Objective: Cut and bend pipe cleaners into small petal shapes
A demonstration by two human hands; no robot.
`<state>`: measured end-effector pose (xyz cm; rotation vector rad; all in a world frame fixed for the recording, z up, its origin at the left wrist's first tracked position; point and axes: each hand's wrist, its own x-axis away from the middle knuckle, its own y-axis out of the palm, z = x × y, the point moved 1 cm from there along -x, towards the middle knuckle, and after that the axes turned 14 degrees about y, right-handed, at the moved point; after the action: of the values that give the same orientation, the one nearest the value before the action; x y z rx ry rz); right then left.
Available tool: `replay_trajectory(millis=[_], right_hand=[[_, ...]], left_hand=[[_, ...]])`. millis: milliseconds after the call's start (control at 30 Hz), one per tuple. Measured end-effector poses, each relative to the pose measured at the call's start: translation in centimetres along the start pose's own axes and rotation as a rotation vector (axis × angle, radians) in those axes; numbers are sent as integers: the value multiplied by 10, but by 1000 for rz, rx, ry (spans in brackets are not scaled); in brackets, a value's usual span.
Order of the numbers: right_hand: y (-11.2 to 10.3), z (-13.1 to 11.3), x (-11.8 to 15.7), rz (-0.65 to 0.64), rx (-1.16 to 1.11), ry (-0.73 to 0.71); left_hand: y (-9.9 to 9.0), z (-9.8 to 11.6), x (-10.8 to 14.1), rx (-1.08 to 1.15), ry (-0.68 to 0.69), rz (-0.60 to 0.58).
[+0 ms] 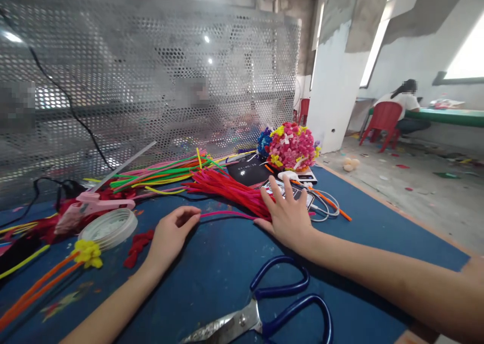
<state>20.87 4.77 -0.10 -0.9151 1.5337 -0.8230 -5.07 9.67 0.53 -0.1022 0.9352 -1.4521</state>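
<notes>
My left hand [174, 233] pinches one end of a pink pipe cleaner [227, 214] between thumb and fingers. The stem runs right across the blue table toward my right hand [288, 214]. That hand lies with fingers spread over the near end of a bundle of red pipe cleaners [223, 187] and beside a phone [307, 197]. Its palm hides where the pink stem ends. Closer to me lie large scissors [257, 308] with blue handles, blades pointing left. Left of my left hand are a dark red fuzzy piece [138, 248] and a yellow pipe-cleaner flower [87, 253] on orange stems.
A pink glue gun [94, 203] rests by a round plastic lid [109, 228]. Behind lie mixed pipe cleaners [162, 170], a black clock display [245, 170] and a flower bouquet [291, 145]. White cable [333, 208] loops at right. A perforated metal screen [151, 82] stands behind; a person [404, 105] sits farther off.
</notes>
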Motion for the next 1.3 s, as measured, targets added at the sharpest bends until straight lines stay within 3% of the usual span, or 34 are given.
replay_trajectory(millis=[133, 200, 400, 567, 833, 1100, 1200, 1300], right_hand=[[1, 7, 0, -78, -12, 108], [1, 5, -2, -78, -29, 69], [0, -6, -7, 39, -63, -409], [1, -9, -6, 41, -116, -584], [-2, -4, -8, 60, -99, -274], [-31, 43, -41, 226, -404, -136], [-27, 63, -37, 147, -472, -165], [-21, 79, -25, 41, -466, -222]], left_hand=[[-1, 3, 0, -43, 34, -15], [-1, 3, 0, -52, 49, -26], [-1, 2, 2, -86, 70, -33], [-1, 3, 4, -44, 79, -26], [-1, 11, 6, -96, 108, -69], [4, 20, 10, -443, 468, -54], [12, 29, 4, -555, 628, -154], [29, 43, -15, -640, 774, -362]])
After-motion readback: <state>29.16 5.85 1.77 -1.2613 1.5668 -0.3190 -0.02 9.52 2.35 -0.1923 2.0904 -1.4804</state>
